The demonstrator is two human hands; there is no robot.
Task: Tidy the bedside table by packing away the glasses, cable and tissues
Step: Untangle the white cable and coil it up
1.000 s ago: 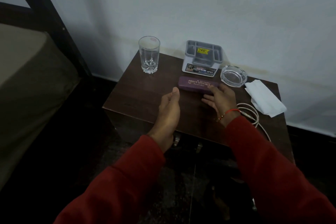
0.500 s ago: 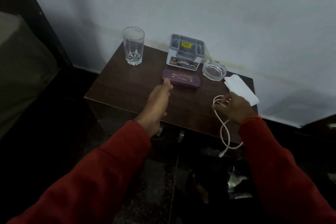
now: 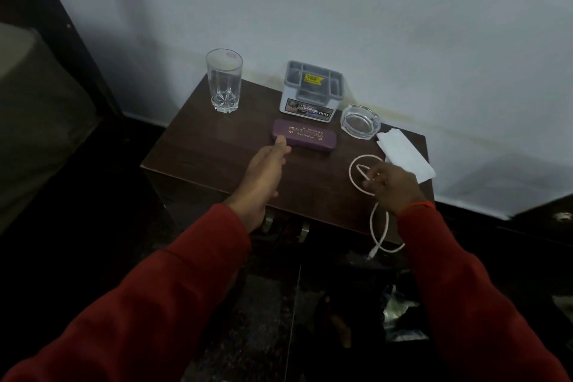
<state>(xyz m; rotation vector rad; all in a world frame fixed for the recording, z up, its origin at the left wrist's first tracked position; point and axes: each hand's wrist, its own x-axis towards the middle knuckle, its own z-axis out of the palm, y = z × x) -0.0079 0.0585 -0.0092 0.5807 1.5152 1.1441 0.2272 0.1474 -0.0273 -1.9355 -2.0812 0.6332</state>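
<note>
- Dim room, pale wall behind; dark wood table (image 3: 217,161) w/ bed frame off to the left, dark tiled floor below.
- Cable (image 3: 356,178): thin, white, soft. One loop lies on the tabletop near the right front; the rest drops over the front edge, plug end hanging free below.
- Handling, my guess: very light, floppy, no shape of its own, so it'll slither off the edge if let go. Best taken at the loop and gathered coil by coil, pulling the hanging tail up before winding. Plug end is the only stiff bit.
- Right hand (image 3: 392,186): fingers pinched shut on the cable at the loop, wrist over the front edge, red thread at the wrist.
- Left hand (image 3: 266,170): flat, fingers together and extended, holding nothing; thumb tip touching the left end of the case (image 3: 305,135).
- Case: purple, long, closed, gold lettering on the lid, mid-table. Prob. holds the glasses; can't see inside.
- Tissues (image 3: 406,155): white folded stack at the right edge, just beyond the right hand, not yet dealt with.
- Further back: grey organiser (image 3: 311,93) w/ compartments at the wall, ashtray (image 3: 360,121) (clear glass) to its right, tumbler (image 3: 224,82) upright at back left.
</note>
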